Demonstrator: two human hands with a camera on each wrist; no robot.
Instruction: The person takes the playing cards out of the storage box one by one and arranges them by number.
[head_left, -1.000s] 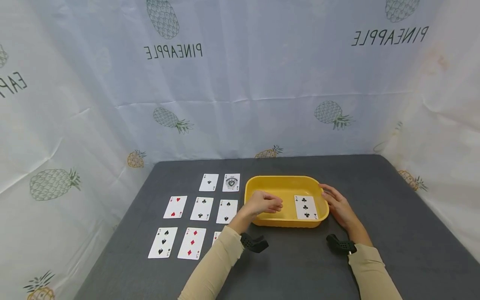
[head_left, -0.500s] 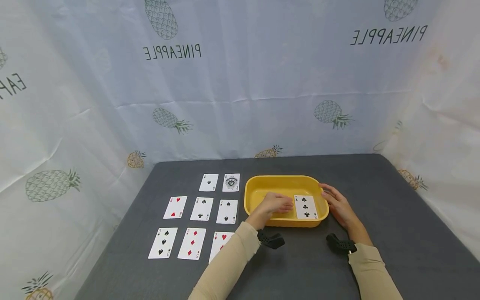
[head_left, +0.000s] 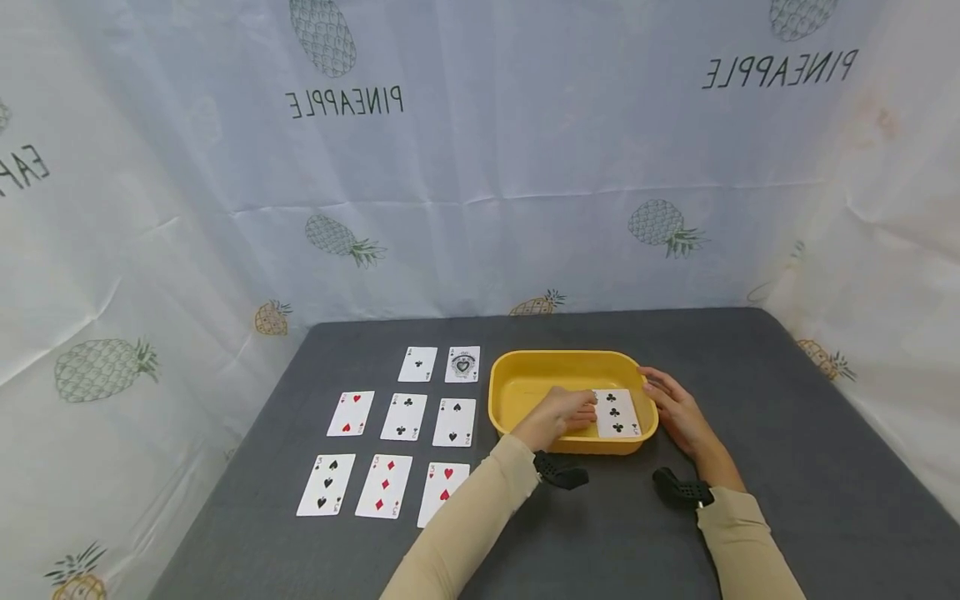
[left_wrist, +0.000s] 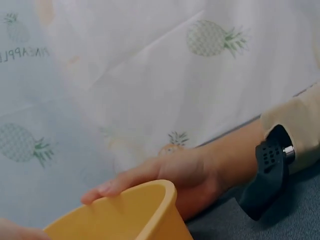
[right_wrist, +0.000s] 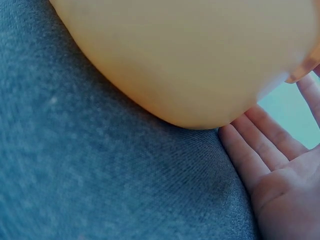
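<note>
In the head view a yellow plastic tray (head_left: 566, 358) holds a three of clubs playing card (head_left: 617, 413) at its right end. My left hand (head_left: 558, 412) reaches into the tray, its bent fingers gripping the card's left edge. The right hand (head_left: 675, 408) rests against the tray's right end from outside. From the left wrist, the right hand's fingertips (left_wrist: 106, 189) show over the rim. Seen from the right wrist, its straight fingers (right_wrist: 250, 150) lie along the tray's outer wall.
Several face-up cards lie in rows left of the tray, among them a three of hearts (head_left: 442, 492) near the left sleeve, a two of spades (head_left: 454, 422) and an ace of spades (head_left: 462, 364). A pineapple-print curtain (head_left: 480, 167) hangs behind the dark table (head_left: 600, 533).
My left hand has moved right inside the tray to the three of clubs, which has shifted slightly right and turned a little. The right hand has stayed at the tray's end.
</note>
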